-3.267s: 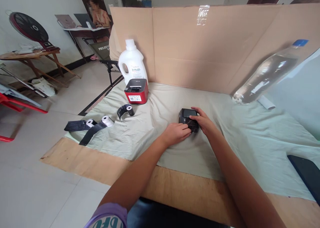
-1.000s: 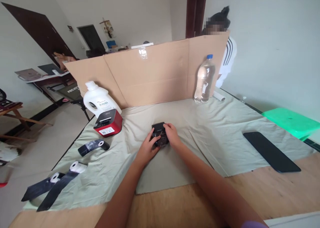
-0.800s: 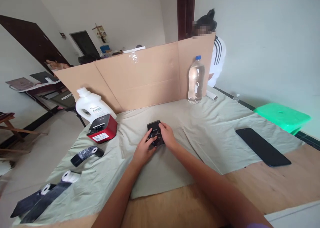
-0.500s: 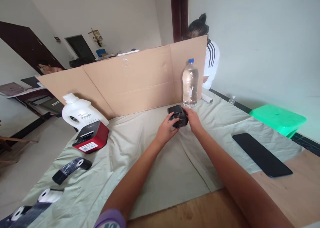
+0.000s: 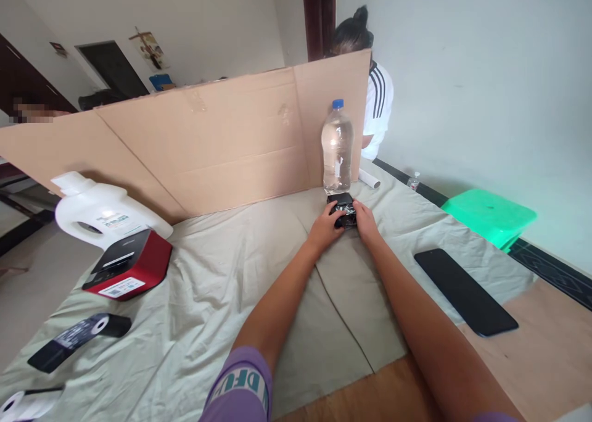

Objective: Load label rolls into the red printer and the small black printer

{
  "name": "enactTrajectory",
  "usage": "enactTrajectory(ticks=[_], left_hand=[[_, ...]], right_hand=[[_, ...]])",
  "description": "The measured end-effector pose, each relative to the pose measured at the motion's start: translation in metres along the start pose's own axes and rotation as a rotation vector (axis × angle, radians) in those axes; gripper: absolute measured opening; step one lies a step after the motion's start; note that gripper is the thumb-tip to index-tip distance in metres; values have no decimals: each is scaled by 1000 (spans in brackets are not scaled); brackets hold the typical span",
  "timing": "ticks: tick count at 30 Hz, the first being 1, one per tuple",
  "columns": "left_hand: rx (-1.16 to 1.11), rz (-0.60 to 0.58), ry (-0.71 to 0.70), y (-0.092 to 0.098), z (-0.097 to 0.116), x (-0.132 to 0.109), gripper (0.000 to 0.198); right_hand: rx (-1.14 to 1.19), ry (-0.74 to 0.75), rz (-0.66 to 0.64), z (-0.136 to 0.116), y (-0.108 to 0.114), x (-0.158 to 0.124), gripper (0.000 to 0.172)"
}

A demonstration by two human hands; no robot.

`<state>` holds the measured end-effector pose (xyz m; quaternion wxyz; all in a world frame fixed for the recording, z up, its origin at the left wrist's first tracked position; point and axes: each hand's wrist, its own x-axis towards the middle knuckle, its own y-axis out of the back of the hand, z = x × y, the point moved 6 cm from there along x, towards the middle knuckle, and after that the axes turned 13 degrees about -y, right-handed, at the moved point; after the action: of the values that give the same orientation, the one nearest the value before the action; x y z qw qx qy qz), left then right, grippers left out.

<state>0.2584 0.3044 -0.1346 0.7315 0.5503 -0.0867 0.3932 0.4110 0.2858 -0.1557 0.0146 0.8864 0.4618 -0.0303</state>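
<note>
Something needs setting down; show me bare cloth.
Bare cloth lies between the red printer and left forearm, and between right forearm and phone. Crowded: the left side, with white jug, printer and paper rolls, and around the black device near the bottle.

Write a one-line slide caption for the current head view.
Left hand and right hand hold a small black device between them, in front of the blue-capped bottle.
</note>
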Motion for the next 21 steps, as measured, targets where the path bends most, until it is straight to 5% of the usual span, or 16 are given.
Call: enactTrajectory(ticks=[3,6,8,11,14,17,19,21], left_hand=[[21,-23,14,0,3,-3,51],[108,-31,3,20,6,-21,52],[184,12,0,54,4,-44,49],[316,176,39,144,-6,-101,39],[522,441,197,266,-24,-183,32],[742,792,518,381,-49,-282,32],[699,963,824,427,-76,-345,41],[558,975,1010,446,-104,-386,41]], right_hand=[[-61,-5,-40,-2,0,-1,57],[-156,31,45,-12,6,-7,58],[-239,135,140,-27,8,-18,61],[-335,412,111,-58,-16,-50,59],[-358,565,-78,-74,-74,-101,52],[-352,511,-364,-66,-165,-161,51],[-303,398,-569,-51,-238,-202,53],[-227,287,-730,-35,-312,-238,58]])
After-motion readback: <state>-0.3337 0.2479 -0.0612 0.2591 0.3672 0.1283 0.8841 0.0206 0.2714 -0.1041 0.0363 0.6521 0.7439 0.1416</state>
